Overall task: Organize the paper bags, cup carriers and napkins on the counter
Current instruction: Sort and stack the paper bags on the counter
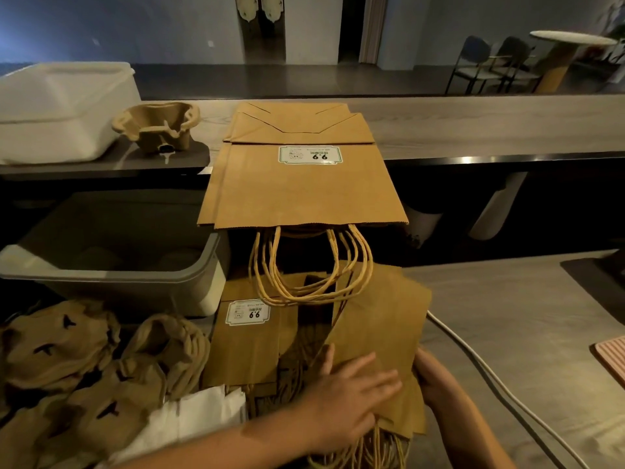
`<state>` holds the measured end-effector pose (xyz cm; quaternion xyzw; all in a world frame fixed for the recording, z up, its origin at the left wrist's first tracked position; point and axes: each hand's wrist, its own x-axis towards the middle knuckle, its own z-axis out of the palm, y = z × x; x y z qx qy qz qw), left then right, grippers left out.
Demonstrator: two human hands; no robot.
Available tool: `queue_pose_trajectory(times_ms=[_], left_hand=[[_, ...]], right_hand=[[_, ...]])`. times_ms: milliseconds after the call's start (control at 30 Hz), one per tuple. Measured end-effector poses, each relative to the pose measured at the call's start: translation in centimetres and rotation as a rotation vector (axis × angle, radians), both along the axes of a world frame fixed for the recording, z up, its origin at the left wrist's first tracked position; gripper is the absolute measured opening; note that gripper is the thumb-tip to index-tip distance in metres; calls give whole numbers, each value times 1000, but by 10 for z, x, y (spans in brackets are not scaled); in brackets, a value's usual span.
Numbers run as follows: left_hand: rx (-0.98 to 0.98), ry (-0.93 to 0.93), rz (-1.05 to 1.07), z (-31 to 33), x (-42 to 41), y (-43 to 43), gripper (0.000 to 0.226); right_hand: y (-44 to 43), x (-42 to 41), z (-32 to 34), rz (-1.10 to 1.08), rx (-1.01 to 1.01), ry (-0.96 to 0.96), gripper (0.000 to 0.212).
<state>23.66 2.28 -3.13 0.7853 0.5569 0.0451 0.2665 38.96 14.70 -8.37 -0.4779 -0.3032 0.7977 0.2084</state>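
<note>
A stack of flat brown paper bags lies on the raised counter ledge, its handles hanging over the front edge. Below, on the lower counter, more brown bags lie loosely. My left hand rests flat with spread fingers on the topmost tilted bag. My right hand grips that bag's right edge. One pulp cup carrier sits on the ledge at left. Several more cup carriers are piled at bottom left. White napkins lie beside them.
A white lidded bin stands on the ledge at far left. A grey open tub sits beneath it. A white cable runs across the lower counter at right. A striped pad lies at the right edge.
</note>
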Motion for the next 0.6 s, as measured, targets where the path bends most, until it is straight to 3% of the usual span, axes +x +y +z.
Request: queue_pose_trajectory(times_ms=[67, 100, 200, 267, 400, 533, 600], left_hand=[[-34, 41, -29, -8, 7, -3, 57], [-18, 44, -20, -7, 10, -4, 56], [-37, 63, 8, -2, 17, -5, 56], [-81, 64, 31, 2, 20, -4, 57], [-69, 87, 49, -3, 23, 2, 57], [-65, 136, -8, -6, 18, 13, 62], [-68, 20, 84, -5, 11, 19, 56]], right_hand=[[-2, 2, -1, 10, 1, 4, 45], [-3, 2, -1, 23, 19, 10, 54], [-4, 2, -3, 64, 68, -6, 110], [-4, 0, -5, 63, 34, 36, 116], [-2, 0, -7, -9, -61, 119, 103], [-3, 1, -5, 9, -77, 27, 60], [-5, -2, -4, -1, -56, -55, 58]])
